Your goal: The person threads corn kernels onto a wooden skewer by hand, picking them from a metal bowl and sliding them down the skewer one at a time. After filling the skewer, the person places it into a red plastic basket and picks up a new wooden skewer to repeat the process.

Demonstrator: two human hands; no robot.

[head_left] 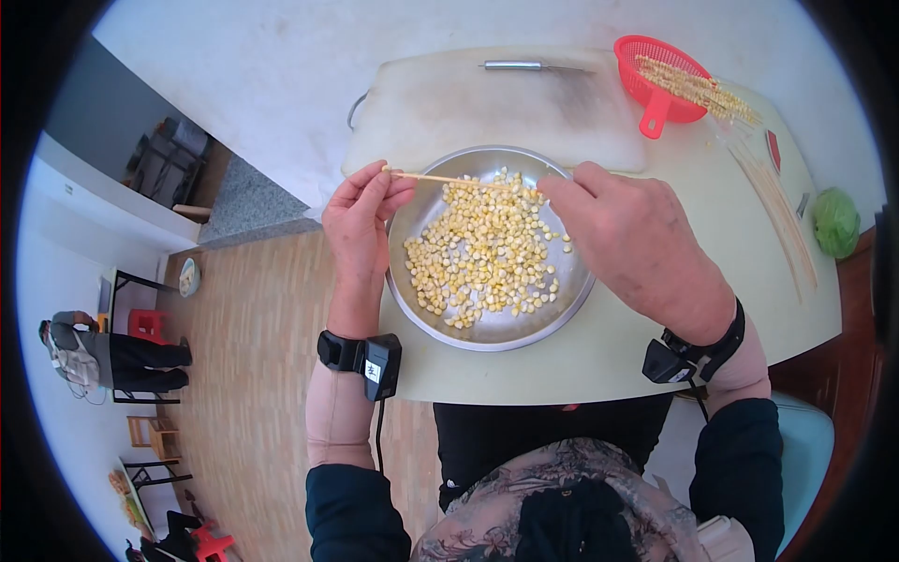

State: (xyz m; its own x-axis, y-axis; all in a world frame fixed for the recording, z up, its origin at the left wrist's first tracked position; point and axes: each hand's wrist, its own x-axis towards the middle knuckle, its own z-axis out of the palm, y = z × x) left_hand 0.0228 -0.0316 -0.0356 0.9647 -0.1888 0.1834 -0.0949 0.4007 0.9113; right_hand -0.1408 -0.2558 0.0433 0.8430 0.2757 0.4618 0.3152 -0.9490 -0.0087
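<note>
A thin wooden skewer [449,179] stretches between both hands above the far part of a round steel pan [496,343]. My left hand [361,211] pinches its left end with thumb and fingertips, where a small pale yellow bit, perhaps a corn kernel, shows. At the other end, the closed fingers of my right hand [637,234] hold the skewer. Part of that end is hidden by the fingers. Loose corn kernels [487,239] in yellow and white lie spread over the pan's bottom.
Behind the pan lies a white cutting board [449,108] with a metal-handled tool [513,66]. A red colander [646,89] holds filled skewers [688,86]. Bare skewers [777,211] and a green cabbage [836,223] are at right. Another person [112,351] stands far left.
</note>
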